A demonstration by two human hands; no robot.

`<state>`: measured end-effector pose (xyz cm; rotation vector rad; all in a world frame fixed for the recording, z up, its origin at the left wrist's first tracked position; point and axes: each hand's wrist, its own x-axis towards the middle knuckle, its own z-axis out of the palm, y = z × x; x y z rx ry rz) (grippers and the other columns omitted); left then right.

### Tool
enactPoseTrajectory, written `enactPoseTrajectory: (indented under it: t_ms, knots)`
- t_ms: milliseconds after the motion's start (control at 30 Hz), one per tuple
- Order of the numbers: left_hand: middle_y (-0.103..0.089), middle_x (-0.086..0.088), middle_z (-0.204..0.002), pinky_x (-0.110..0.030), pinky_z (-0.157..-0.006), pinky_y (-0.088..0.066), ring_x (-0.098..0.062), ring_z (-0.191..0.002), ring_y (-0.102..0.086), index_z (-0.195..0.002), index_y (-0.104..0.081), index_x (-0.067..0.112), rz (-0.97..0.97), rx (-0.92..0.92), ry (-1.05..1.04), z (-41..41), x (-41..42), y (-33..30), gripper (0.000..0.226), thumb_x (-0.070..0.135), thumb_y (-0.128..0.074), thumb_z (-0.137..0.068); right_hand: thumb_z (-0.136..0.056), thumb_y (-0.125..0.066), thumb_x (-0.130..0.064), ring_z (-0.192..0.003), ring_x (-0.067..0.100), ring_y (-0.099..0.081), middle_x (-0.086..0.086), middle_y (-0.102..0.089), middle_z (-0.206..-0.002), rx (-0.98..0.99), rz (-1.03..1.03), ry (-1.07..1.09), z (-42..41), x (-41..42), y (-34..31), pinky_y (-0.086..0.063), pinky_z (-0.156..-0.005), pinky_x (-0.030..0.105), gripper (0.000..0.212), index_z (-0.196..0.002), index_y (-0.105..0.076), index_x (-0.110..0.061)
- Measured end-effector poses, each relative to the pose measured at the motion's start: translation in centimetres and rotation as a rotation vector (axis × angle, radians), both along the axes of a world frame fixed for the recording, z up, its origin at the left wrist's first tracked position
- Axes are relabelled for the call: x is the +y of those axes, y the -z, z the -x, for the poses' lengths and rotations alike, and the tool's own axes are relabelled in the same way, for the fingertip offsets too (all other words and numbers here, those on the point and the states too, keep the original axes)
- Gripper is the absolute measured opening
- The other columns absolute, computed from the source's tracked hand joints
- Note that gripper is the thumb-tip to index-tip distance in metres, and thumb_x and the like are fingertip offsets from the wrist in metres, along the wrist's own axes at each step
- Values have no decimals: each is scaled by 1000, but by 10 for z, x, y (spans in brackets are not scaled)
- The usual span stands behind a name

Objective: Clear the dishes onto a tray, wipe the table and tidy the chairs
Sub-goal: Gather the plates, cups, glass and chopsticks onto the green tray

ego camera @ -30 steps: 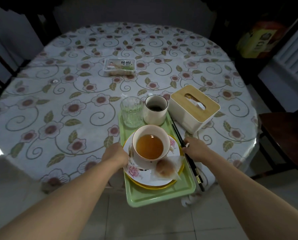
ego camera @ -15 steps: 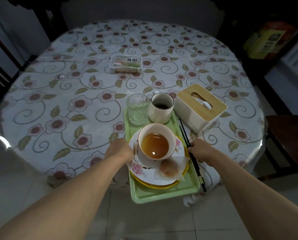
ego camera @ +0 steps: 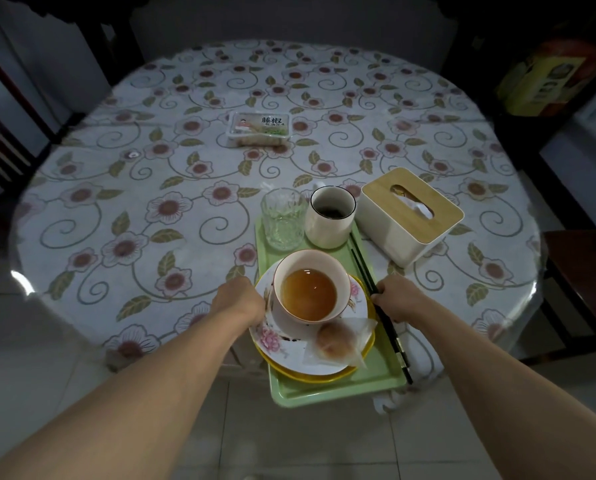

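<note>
Both hands on the green tray (ego camera: 327,393), one grip per long edge: left hand (ego camera: 239,301) curled round the left rim, right hand (ego camera: 392,299) curled round the right rim, seemingly pinning the black chopsticks (ego camera: 379,311) lying along that edge. Between the grips: bowl of brown liquid (ego camera: 308,287) on a floral plate (ego camera: 279,344) stacked over a yellow plate (ego camera: 310,377), with a wrapped bun (ego camera: 336,341) on the near side. Beyond the grips, at the tray's far end: a glass tumbler (ego camera: 284,218) and a white mug (ego camera: 331,216). Tray half overhangs the worktop (ego camera: 116,202) edge.

Progress, by my read: dishes loaded, tray about to be carried off. Left on the worktop: tissue box (ego camera: 411,213) just right of the tray, a snack pack (ego camera: 259,128) well beyond. Wiping not evident; chair (ego camera: 582,265) at right not yet tidied.
</note>
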<state>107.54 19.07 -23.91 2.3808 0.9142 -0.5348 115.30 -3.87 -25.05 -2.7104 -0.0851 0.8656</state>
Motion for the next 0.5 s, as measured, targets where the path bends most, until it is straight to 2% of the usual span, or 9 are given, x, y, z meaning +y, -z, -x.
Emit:
enactPoseTrajectory:
  t_ms: [100,167,267,400,500]
  knots:
    - [-63,-18,-114,-42,-85,-56,-34,-103,-62,-108,-62,4,24,-18,-26,1,2,0,29,1,-56,-80,-91,-53,-17,-81,21,-49,9,-55,-92,-82,45,-31,0,5,-1,-34,-54,24,11,-93,-56,-6]
    - [-62,-18,-114,-42,-84,-57,-34,-103,-62,-109,-62,4,31,-22,-35,1,2,0,29,1,-57,-80,-90,-57,-18,-86,21,-51,11,-59,-102,-105,44,-8,0,4,-2,-39,-64,28,17,-102,-55,-6]
    - [-63,-18,-112,-43,-82,-57,-35,-101,-62,-107,-62,4,50,-19,-50,0,2,0,30,-2,-58,-78,-89,-53,-7,-89,26,-58,14,-60,-108,-96,-33,69,1,-1,-6,-48,-69,34,20,-109,-53,-7]
    - [-63,-18,-111,-43,-82,-58,-34,-100,-62,-107,-63,3,62,-31,-72,-2,3,1,28,0,-55,-80,-89,-49,-3,-100,28,-55,18,-53,-124,-80,-72,112,2,-7,-6,-44,-73,32,40,-128,-47,-12]
    - [-63,-18,-110,-43,-82,-58,-34,-100,-63,-107,-63,3,60,-37,-73,-5,2,1,26,1,-55,-82,-91,-46,-7,-107,31,-54,18,-53,-125,-50,-145,223,0,-7,-2,-48,-81,36,38,-129,-46,-10]
